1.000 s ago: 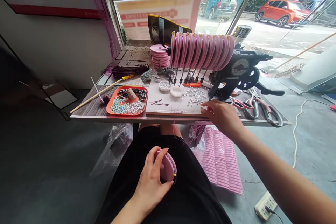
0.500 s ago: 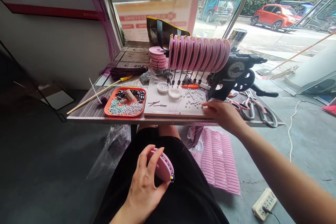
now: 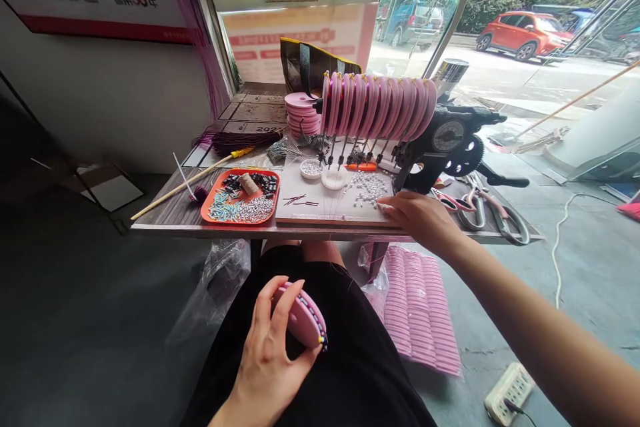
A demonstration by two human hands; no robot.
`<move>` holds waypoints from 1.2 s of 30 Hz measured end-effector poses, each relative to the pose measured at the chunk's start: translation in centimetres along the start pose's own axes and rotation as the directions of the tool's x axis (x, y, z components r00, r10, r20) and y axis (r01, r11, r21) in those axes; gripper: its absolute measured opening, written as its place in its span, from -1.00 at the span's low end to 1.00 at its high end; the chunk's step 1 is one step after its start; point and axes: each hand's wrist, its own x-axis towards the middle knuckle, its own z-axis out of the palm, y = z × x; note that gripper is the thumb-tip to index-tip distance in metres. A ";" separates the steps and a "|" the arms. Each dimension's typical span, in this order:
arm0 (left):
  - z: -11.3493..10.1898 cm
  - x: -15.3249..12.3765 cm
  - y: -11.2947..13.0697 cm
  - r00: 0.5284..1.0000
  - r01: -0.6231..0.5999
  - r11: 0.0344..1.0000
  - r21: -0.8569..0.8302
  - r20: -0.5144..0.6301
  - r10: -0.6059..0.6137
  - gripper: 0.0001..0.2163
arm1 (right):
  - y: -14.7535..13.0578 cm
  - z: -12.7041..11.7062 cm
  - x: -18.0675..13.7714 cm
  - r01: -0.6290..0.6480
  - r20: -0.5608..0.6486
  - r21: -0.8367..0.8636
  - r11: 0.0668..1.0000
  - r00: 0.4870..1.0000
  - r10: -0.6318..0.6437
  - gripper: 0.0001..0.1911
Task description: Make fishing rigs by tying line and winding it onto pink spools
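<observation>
My left hand [image 3: 273, 347] is closed round a pink spool [image 3: 300, 320] above my lap, fingers over its top and thumb at its lower edge. Dark and light beads line the groove of this spool, and a small yellow bit shows at its bottom end. At the front right of a white board [image 3: 320, 212], my right hand [image 3: 423, 217] reaches with its fingers stretched out. Its fingertips touch the edge of a spread of small whitish beads [image 3: 370, 185]. Whether a bead sits between them is too small to see.
An orange tray [image 3: 204, 207] of sorted beads stands left of the board. Behind it, a rack of pink spools [image 3: 380, 103] joins a black cranked machine [image 3: 447, 140]. Scissors [image 3: 510, 220] lie right. A wooden stick [image 3: 185, 181] crosses the left side.
My right hand has moved slightly left, its fingertips now at the loose beads. My left hand, still gripping the spool, has shifted a little left.
</observation>
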 end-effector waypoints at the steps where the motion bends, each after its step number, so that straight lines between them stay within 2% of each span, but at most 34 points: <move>1: 0.0 0.0 0.0 1.000 0.000 1.000 -0.002 -0.009 0.000 -0.29 | -0.1 0.0 0.0 0.016 0.000 -0.019 1.000 1.000 -0.016 -0.72; 5: -0.5 0.2 -0.1 0.998 -0.020 1.000 0.015 -0.055 0.021 -0.32 | -0.2 0.2 0.0 0.044 -0.023 -0.069 0.997 0.999 -0.046 -0.71; 8: -1.4 0.8 0.1 0.988 -0.121 0.991 0.065 -0.093 0.126 -0.39 | -0.2 0.7 -0.1 0.044 -0.065 -0.070 0.997 0.997 -0.049 -0.71; 12: -3.3 1.9 0.8 0.938 -0.276 0.954 0.117 -0.185 0.294 -0.48 | -0.1 2.0 -0.4 0.023 -0.167 -0.048 0.999 0.986 -0.031 -0.71; 16: -4.7 3.0 1.4 0.907 -0.324 0.940 0.106 -0.248 0.340 -0.46 | 0.3 3.3 -0.4 0.017 -0.261 -0.018 1.000 0.965 -0.022 -0.73; 19: -5.1 3.5 1.5 0.933 -0.257 0.966 0.035 -0.251 0.257 -0.40 | 0.3 3.2 -0.5 0.036 -0.306 0.004 0.999 0.951 -0.033 -0.75; 21: -5.1 3.6 1.4 0.960 -0.178 0.984 -0.032 -0.225 0.166 -0.35 | -0.4 2.3 -1.1 0.054 -0.343 0.018 0.998 0.938 -0.045 -0.75; 23: -5.1 3.6 1.2 0.978 -0.107 0.988 -0.110 -0.190 0.085 -0.30 | -2.0 0.8 -2.3 0.092 -0.414 0.089 0.992 0.909 -0.047 -0.77; 25: -5.1 3.6 1.1 0.991 -0.030 0.976 -0.213 -0.137 0.000 -0.26 | -4.3 -0.9 -4.0 0.173 -0.465 0.240 0.955 0.884 -0.043 -0.81; 27: -5.0 3.6 1.0 0.993 0.066 0.943 -0.326 -0.075 -0.095 -0.24 | -7.0 -2.3 -5.6 0.257 -0.413 0.421 0.870 0.908 -0.068 -0.87; 30: -4.9 3.7 1.1 0.976 0.199 0.869 -0.452 0.008 -0.219 -0.23 | -10.7 -3.3 -7.2 0.271 -0.228 0.615 0.741 0.960 -0.161 -0.88; 32: -4.8 3.6 1.2 0.964 0.246 0.828 -0.504 0.039 -0.262 -0.22 | -12.3 -3.3 -7.4 0.255 -0.154 0.674 0.693 0.966 -0.206 -0.86; 36: -4.8 3.4 1.2 0.951 0.282 0.767 -0.576 0.064 -0.302 -0.22 | -13.5 -3.3 -6.7 0.243 -0.104 0.702 0.670 0.965 -0.240 -0.83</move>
